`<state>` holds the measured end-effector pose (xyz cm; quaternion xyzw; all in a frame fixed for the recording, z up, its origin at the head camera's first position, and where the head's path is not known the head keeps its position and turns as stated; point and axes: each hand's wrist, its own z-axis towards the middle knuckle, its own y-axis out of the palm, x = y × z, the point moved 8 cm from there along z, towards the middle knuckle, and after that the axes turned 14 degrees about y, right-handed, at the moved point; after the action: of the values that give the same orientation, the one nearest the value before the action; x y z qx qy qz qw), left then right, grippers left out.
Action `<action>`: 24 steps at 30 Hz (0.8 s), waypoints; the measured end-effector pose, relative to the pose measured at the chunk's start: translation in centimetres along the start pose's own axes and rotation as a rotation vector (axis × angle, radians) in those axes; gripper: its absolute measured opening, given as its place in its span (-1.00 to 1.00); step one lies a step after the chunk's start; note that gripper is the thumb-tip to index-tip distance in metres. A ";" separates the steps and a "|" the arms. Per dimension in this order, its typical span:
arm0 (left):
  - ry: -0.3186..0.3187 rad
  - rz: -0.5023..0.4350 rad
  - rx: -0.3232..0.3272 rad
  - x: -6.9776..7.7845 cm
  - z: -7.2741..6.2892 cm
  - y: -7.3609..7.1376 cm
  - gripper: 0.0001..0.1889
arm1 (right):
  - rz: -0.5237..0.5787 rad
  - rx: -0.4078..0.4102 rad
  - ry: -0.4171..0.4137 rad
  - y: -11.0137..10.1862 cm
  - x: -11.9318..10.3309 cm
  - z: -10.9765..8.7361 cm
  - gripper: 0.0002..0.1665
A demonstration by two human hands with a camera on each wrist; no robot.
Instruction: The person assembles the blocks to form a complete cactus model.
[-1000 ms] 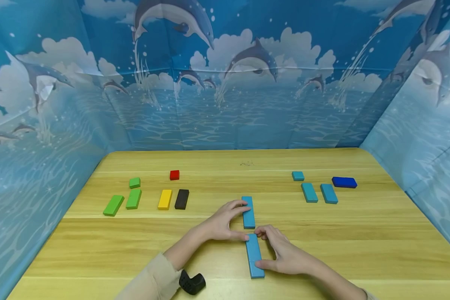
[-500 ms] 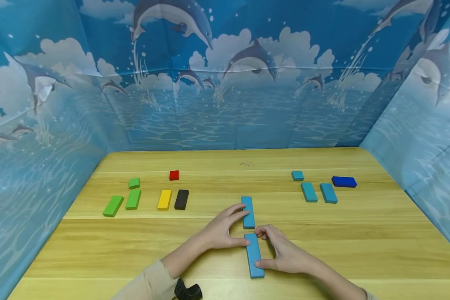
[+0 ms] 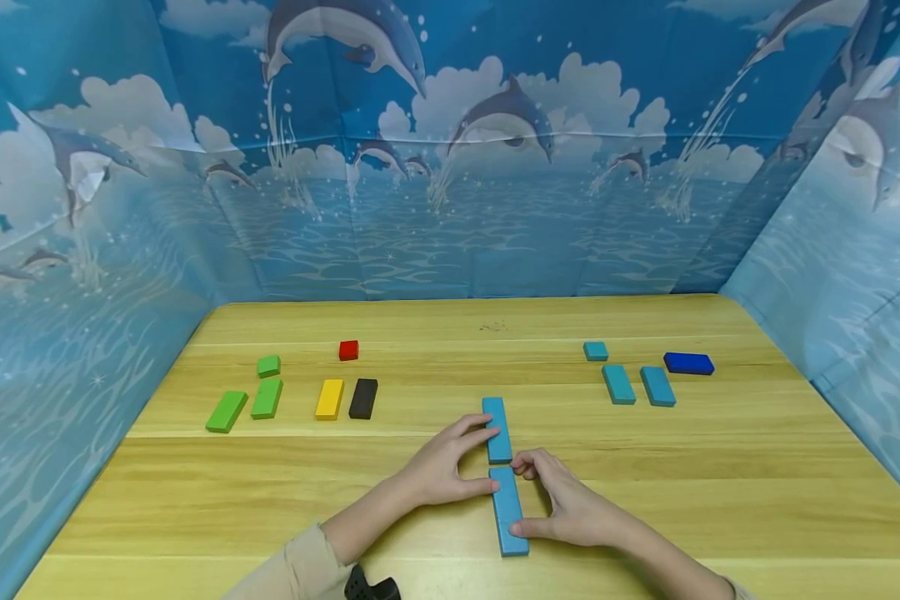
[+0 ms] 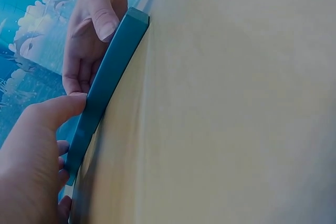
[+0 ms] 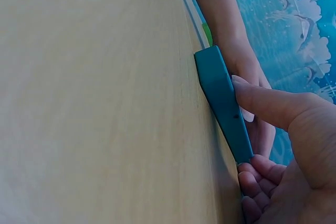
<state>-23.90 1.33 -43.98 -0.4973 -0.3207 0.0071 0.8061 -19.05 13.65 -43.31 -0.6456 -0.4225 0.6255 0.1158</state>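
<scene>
Two long light blue blocks lie nearly end to end on the table, a narrow gap between them. My left hand (image 3: 444, 462) curls its fingers over the far light blue block (image 3: 498, 446), while its thumb touches the left edge of the near light blue block (image 3: 507, 504). On the right side, my right hand (image 3: 562, 504) holds the near block, thumb at its lower end and curled fingers by its upper right corner. In the left wrist view, the left thumb presses against the side of a block (image 4: 113, 61). The right wrist view shows the right thumb along the near block (image 5: 223, 98).
Green blocks (image 3: 227, 412), a yellow block (image 3: 329, 399), a black block (image 3: 363, 398) and a small red block (image 3: 348, 350) lie to the left. At the right are shorter light blue blocks (image 3: 618, 384) and a dark blue block (image 3: 688, 363). A dolphin-print curtain (image 3: 450, 225) surrounds the wooden table.
The far light blue block has slid toward the near one, narrowing the gap. My left hand has shifted slightly toward me with it; the right hand has stayed almost still.
</scene>
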 end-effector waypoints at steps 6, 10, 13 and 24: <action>-0.017 -0.026 0.013 0.0 -0.2 0.0 -0.30 | 0.035 0.000 0.001 0.0 0.1 0.0 -0.17; -0.018 -0.025 0.018 0.1 -0.3 0.0 -0.31 | 0.073 -0.005 -0.005 0.0 0.1 0.1 -0.11; -0.016 -0.030 0.023 0.3 -0.3 0.0 -0.32 | 0.088 -0.007 -0.013 0.1 0.2 0.1 -0.08; -0.005 -0.043 0.054 0.5 -0.5 -0.1 -0.37 | 0.086 -0.006 -0.011 0.1 0.3 0.2 -0.08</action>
<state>-23.23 1.08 -43.80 -0.4682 -0.3329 -0.0005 0.8185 -19.20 13.72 -43.57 -0.6600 -0.3968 0.6323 0.0846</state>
